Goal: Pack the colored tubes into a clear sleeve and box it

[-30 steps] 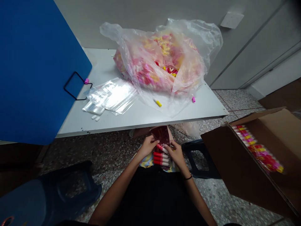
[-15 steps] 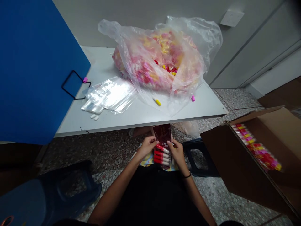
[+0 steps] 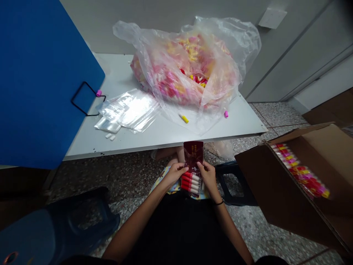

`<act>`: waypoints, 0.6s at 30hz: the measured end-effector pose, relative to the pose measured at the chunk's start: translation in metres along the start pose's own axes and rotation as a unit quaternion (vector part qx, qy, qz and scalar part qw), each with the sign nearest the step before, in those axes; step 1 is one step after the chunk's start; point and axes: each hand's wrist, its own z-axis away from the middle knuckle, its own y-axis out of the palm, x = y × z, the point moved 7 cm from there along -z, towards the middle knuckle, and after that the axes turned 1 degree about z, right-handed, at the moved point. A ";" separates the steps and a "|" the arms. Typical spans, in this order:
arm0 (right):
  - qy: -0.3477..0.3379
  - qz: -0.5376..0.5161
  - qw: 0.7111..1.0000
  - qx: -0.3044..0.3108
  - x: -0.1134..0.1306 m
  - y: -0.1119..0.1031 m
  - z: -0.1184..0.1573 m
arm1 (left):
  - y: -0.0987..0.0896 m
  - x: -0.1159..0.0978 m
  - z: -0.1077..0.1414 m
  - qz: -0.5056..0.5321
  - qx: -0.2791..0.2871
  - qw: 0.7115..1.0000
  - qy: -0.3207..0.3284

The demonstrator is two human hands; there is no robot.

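No text can be read for certain. The dark red packet (image 3: 189, 145) carries small columns of gold characters (image 3: 192, 150) on its upper part and a pale printed mark (image 3: 194, 169) lower down, all too small to make out.

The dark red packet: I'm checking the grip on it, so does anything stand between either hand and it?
Nothing visible does. The left hand and right hand both hold the dark red packet directly, one at each side. The white table lies beyond the hands, not in between.
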 end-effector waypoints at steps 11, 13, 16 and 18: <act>0.058 -0.153 0.986 -0.032 -0.015 -0.006 0.027 | -0.005 0.005 -0.003 -0.028 -0.096 0.994 0.035; 0.050 -0.170 0.984 -0.013 -0.017 -0.007 0.041 | -0.006 0.003 -0.004 0.020 -0.094 0.995 0.030; 0.058 -0.160 0.985 0.017 -0.022 -0.010 0.062 | 0.000 -0.010 -0.005 0.055 -0.041 0.996 0.059; 0.064 -0.157 0.985 0.039 -0.025 -0.013 0.073 | 0.004 -0.020 -0.006 0.029 -0.008 0.996 0.086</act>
